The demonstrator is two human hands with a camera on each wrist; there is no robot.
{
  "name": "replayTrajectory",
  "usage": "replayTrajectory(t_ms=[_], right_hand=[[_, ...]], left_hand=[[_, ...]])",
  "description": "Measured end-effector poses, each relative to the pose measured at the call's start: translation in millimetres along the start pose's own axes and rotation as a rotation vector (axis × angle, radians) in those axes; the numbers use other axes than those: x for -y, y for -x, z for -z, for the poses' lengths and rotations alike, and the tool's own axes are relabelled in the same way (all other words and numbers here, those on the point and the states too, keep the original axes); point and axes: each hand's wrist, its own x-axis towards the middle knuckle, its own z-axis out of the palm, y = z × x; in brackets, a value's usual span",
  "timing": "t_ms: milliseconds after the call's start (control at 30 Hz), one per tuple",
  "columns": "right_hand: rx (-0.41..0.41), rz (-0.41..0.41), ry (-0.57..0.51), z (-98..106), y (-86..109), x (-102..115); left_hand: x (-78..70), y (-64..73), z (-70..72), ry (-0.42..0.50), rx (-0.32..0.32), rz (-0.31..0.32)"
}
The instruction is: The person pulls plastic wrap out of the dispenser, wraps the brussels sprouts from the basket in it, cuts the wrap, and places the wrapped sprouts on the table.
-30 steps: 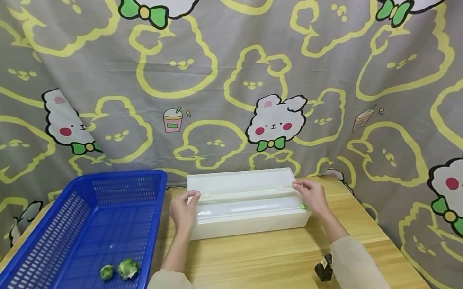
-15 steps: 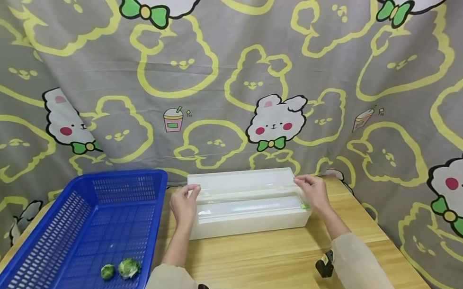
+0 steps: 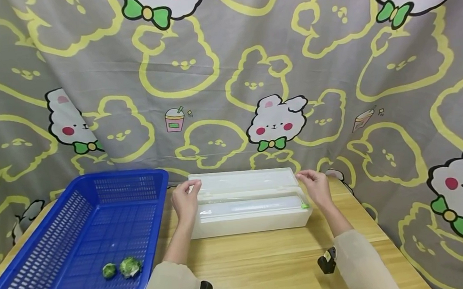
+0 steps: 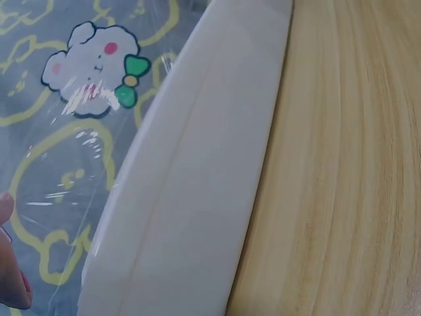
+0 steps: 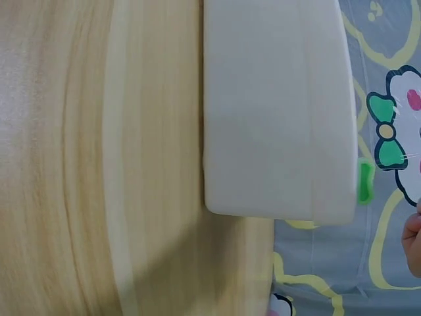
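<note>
A long white cling film dispenser (image 3: 252, 224) lies on the table with its lid (image 3: 242, 180) raised at the back. Inside it is a roll of film (image 3: 247, 207), and a green slider (image 3: 304, 205) sits at the right end. Above the box's left end, my left hand (image 3: 185, 202) pinches the clear cling film (image 4: 85, 141) between thumb and fingers. My right hand (image 3: 317, 187) pinches the film's other side over the right end. The sheet stretches between both hands; its glare and creases show in the left wrist view.
To the left stands a blue plastic basket (image 3: 156, 239) holding two small green leafy heads, like Brussels sprouts (image 3: 130, 267). The wooden table (image 3: 267, 269) reaches back to a grey cartoon-print curtain (image 3: 203, 47) close behind the dispenser.
Both hands have risen slightly and moved a little to the right, the right hand more so, still pinching the film. The dispenser and basket stay in place.
</note>
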Motion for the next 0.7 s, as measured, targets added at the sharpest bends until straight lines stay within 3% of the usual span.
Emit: replayTrajectory(t_ms=[167, 500, 700], right_hand=[[-0.017, 0.052, 0.017, 1.3, -3.1, -1.0], [-0.023, 0.074, 0.032, 3.0, -10.5, 5.1], [-0.043, 0.081, -0.006, 6.7, -13.2, 8.7]], left_hand=[[-4.0, -1.0, -0.6, 0.025, -0.009, 0.015], [-16.7, -3.0, 3.5, 0.068, -0.045, -0.016], [-23.1, -5.6, 1.5, 0.076, -0.019, -0.002]])
